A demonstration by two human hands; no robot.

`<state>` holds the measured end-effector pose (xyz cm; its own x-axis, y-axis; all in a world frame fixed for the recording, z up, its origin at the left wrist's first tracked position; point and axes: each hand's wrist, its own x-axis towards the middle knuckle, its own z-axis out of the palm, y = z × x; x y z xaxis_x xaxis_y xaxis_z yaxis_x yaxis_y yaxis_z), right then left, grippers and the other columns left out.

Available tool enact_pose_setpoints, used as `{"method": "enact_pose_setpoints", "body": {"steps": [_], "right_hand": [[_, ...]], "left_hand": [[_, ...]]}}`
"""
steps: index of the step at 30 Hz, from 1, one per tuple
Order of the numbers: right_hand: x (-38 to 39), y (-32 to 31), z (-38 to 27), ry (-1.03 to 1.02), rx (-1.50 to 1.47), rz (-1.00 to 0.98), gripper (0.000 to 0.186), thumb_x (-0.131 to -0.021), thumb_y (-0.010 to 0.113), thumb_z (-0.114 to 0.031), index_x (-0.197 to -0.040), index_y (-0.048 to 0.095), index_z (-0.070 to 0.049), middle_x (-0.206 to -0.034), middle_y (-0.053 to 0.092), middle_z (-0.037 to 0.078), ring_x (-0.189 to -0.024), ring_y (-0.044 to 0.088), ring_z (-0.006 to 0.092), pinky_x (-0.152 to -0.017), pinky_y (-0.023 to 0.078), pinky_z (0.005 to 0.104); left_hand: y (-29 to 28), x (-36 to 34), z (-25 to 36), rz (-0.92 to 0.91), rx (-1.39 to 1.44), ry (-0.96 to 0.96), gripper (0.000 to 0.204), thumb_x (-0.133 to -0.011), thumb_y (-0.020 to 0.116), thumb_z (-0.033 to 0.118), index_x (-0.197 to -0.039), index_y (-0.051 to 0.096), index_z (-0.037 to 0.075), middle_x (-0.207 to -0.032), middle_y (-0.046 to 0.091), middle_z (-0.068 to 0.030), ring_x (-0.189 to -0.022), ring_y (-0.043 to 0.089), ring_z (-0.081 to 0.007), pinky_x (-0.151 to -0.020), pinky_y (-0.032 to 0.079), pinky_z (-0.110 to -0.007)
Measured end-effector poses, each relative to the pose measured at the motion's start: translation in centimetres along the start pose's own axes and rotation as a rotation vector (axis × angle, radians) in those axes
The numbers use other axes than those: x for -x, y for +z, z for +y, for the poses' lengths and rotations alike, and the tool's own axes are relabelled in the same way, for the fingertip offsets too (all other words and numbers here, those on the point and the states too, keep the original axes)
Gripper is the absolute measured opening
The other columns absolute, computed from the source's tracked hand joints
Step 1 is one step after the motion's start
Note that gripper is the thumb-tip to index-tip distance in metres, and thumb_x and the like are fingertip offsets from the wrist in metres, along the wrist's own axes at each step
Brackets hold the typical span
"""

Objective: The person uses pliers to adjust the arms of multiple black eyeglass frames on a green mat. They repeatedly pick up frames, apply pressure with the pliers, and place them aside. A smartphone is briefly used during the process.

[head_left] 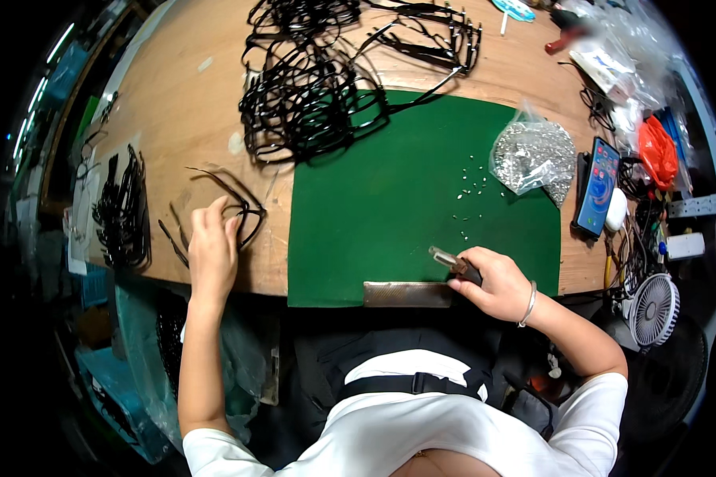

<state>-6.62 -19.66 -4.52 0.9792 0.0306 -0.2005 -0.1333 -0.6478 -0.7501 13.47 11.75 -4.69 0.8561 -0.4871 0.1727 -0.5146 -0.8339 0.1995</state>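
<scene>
My left hand (212,248) is at the left of the table, thumb and fingers closed about the near side of a black eyeglass frame (256,213). The thin temple of that frame stretches up and left. My right hand (497,280) grips a small hand tool (447,261) with a metal tip and dark handle; its exact kind is partly hidden by the fingers. Below the tool, a flat metal bar (402,294) lies along the front edge of the green mat (374,222). Small silvery pieces (471,189) are scattered on the mat.
A large pile of black eyeglass frames (302,103) stands at the back. More frames (123,211) are stacked at the far left. On the right are a clear bag of silvery pieces (533,155), a phone (598,189), a red plastic bag (658,151) and a small fan (655,310).
</scene>
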Motion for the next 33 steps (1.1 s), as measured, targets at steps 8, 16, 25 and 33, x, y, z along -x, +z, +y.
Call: {"method": "enact_pose_setpoints", "body": {"steps": [8, 16, 25, 33], "right_hand": [[2.2, -0.1, 1.1, 0.041, -0.027, 0.057, 0.024, -0.075, 0.06, -0.02, -0.088, 0.052, -0.001, -0.076, 0.052, 0.014, -0.073, 0.052, 0.0304, -0.064, 0.042, 0.036], [2.6, 0.1, 0.6, 0.023, 0.002, 0.056, 0.023, -0.075, 0.06, -0.019, -0.086, 0.053, -0.001, -0.078, 0.053, 0.015, -0.074, 0.054, 0.0317, -0.065, 0.043, 0.0367], [4.8, -2.7, 1.0, 0.187, -0.026, 0.097, 0.018, -0.075, 0.06, -0.016, -0.084, 0.056, -0.001, -0.076, 0.058, 0.016, -0.072, 0.058, 0.0318, -0.065, 0.045, 0.0358], [0.2, -0.4, 3.8, 0.116, 0.288, 0.247, 0.013, -0.07, 0.058, -0.007, -0.08, 0.053, -0.001, -0.074, 0.054, 0.015, -0.072, 0.054, 0.0324, -0.064, 0.044, 0.0384]], "left_hand": [[0.3, -0.3, 0.1, 0.079, -0.125, 0.073, 0.05, -0.073, 0.057, -0.001, -0.12, 0.038, 0.002, -0.109, 0.048, -0.0175, -0.097, 0.048, -0.0333, -0.083, 0.04, -0.039], [4.5, -8.0, 4.6, 0.244, -0.155, 0.237, 0.017, -0.072, 0.059, 0.006, -0.089, 0.055, 0.004, -0.083, 0.053, -0.0124, -0.08, 0.05, -0.0302, -0.071, 0.042, -0.037], [-2.0, -6.0, 11.2, -0.272, 1.497, -0.097, 0.018, -0.091, 0.042, 0.021, -0.088, 0.047, 0.004, -0.088, 0.06, -0.0095, -0.066, 0.054, -0.0111, -0.062, 0.047, -0.023], [-5.5, 3.4, 15.2, -0.24, 1.705, -0.214, 0.052, -0.076, 0.059, 0.002, -0.114, 0.025, -0.004, -0.083, 0.059, -0.0218, -0.055, 0.061, -0.02, -0.051, 0.053, -0.028]]}}
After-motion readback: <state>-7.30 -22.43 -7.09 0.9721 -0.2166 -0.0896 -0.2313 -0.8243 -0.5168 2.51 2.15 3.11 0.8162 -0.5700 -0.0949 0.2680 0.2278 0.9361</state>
